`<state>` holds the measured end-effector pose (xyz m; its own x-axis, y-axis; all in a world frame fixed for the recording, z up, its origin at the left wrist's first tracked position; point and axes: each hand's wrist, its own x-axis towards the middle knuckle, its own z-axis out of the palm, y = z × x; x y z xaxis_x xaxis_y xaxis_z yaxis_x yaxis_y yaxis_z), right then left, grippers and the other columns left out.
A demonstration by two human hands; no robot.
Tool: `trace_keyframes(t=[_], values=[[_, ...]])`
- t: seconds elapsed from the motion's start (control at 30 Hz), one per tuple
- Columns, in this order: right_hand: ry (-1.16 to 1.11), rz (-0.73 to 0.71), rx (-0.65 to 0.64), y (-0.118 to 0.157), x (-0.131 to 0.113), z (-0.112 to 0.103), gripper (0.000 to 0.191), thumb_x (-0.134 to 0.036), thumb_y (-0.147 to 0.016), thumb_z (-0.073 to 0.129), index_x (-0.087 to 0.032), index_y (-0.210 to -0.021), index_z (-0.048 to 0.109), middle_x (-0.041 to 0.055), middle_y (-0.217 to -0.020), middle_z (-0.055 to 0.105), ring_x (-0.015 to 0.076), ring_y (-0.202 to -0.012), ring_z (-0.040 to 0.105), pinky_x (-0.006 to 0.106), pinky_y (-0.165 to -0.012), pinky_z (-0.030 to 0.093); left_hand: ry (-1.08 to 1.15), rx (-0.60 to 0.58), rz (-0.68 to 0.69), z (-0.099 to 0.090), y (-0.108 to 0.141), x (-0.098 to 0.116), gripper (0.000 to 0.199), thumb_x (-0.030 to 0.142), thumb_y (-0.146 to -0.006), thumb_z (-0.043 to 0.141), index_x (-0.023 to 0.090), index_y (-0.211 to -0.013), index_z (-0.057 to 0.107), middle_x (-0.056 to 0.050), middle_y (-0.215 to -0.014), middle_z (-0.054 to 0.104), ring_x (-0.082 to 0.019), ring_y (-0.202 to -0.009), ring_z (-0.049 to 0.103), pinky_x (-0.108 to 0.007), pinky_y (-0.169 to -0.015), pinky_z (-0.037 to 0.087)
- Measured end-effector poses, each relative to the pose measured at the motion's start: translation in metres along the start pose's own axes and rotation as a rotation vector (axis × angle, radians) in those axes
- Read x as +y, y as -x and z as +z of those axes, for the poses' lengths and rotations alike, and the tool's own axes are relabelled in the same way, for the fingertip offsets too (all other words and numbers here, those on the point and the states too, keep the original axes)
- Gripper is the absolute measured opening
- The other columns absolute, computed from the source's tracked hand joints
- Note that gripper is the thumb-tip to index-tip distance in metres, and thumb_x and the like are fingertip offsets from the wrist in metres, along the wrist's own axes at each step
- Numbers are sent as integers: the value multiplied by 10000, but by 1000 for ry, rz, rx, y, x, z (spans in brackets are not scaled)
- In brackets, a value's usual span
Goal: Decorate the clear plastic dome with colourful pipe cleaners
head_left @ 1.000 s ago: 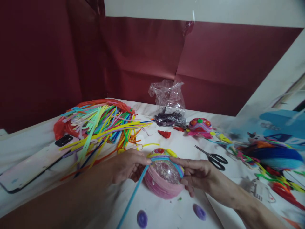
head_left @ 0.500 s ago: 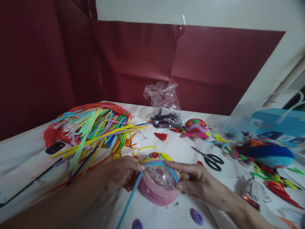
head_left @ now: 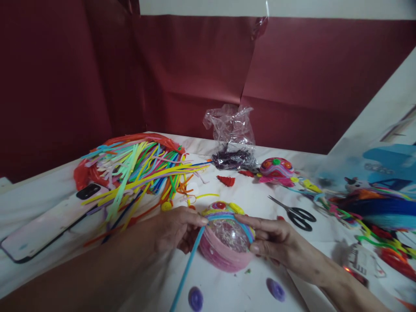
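A round clear plastic ball [head_left: 231,236] rests in front of me, partly wrapped in pipe cleaners. Pink rows cover its near side; purple, yellow and light blue ones curve over the far side, with a red coil and a yellow coil on top. My left hand [head_left: 175,227] pinches a light blue pipe cleaner [head_left: 187,268] against the ball's left edge, its loose tail hanging toward me. On the right side, my right hand [head_left: 281,240] grips the ball, index finger pressed along the blue strip and thumb lower down. The ball's far underside is hidden.
Left lies a heap of coloured pipe cleaners [head_left: 146,162] beside a phone [head_left: 48,223]. Black scissors [head_left: 294,212], a decorated ball [head_left: 276,171] and a clear bag [head_left: 232,143] sit beyond. Purple coils [head_left: 195,298] are nearby; a blue pipe-cleaner bundle [head_left: 380,208] is at right.
The view has shifted, so everything sits a little further right and slightly higher. Both hands keep nearly the same hold on the ball and the blue pipe cleaner.
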<state>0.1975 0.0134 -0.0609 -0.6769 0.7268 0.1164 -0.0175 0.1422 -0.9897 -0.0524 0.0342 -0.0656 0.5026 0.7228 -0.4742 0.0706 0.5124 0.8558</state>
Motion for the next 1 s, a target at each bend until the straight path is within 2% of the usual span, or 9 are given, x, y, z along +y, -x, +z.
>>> trace_keyframes(t=[0.17,0.33,0.57,0.7,0.83,0.9,1.0], values=[[-16,0,3,2,0,-2,396,-434,-889,699,-306,-1238,560,-44,-590,317,49,-467,204,99,-394,167,-50,-44,-3,0,1,2,277,411,-537,628,154,-553,526,30,-393,496,-91,-325,433,-199,-328,337],[-47,3,0,2,-1,-1,355,-407,-901,695,-329,-1223,565,-49,-574,283,56,-479,204,109,-414,167,-101,-56,-7,1,3,6,271,398,-556,633,143,-585,547,8,-424,546,-97,-330,471,-192,-325,355],[-45,-17,70,3,2,3,361,-426,-900,691,-307,-1222,580,-43,-612,265,81,-522,210,155,-447,170,-120,-32,-17,-2,2,8,288,411,-539,635,142,-584,545,16,-409,538,-92,-317,468,-185,-317,367],[14,-12,135,4,7,5,471,-476,-876,699,-196,-1223,549,-57,-607,217,83,-502,195,168,-438,162,-125,-29,-19,-6,0,6,285,417,-553,618,143,-590,552,13,-420,548,-94,-334,479,-184,-329,371],[71,22,155,4,5,4,503,-517,-888,660,-167,-1166,429,-62,-620,293,92,-525,251,161,-469,219,-149,-62,-41,-9,-3,5,266,396,-533,611,137,-567,559,-9,-410,559,-114,-332,499,-191,-322,363],[59,70,137,4,2,2,634,-523,-866,680,-159,-1253,334,-56,-640,344,99,-560,293,162,-509,261,-168,-90,-49,-10,-3,4,257,379,-526,608,127,-561,570,-23,-414,570,-120,-334,511,-186,-319,357],[12,159,119,1,2,-4,936,-466,-800,747,-107,-1411,134,-37,-663,418,94,-559,338,143,-506,299,-185,-113,-45,-9,-3,3,255,367,-530,593,113,-544,574,-36,-426,578,-115,-341,521,-172,-317,345]])
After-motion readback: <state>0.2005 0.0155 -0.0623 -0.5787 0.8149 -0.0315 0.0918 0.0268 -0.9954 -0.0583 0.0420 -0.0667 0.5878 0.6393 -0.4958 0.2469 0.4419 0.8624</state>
